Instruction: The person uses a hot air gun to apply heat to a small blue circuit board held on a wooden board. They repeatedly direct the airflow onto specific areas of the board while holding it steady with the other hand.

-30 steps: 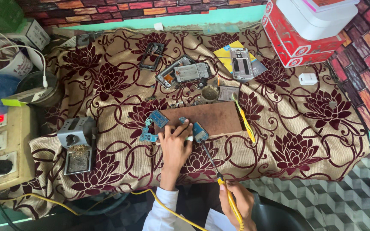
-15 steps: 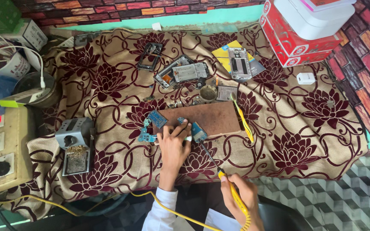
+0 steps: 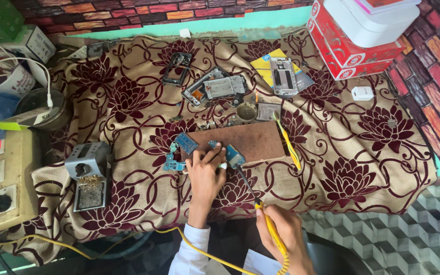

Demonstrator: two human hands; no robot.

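Blue circuit boards lie at the near edge of a brown wooden board, mid-bench on a beige cloth with maroon flowers; brick-patterned wall far, tiled floor near right. The left hand presses curled fingers on one small board. The right hand is closed round a yellow-handled soldering iron, its dark tip touching the boards. A grey metal iron stand sits left, opened phone frames far. Since half a second ago, the iron has come up from the lap to the boards.
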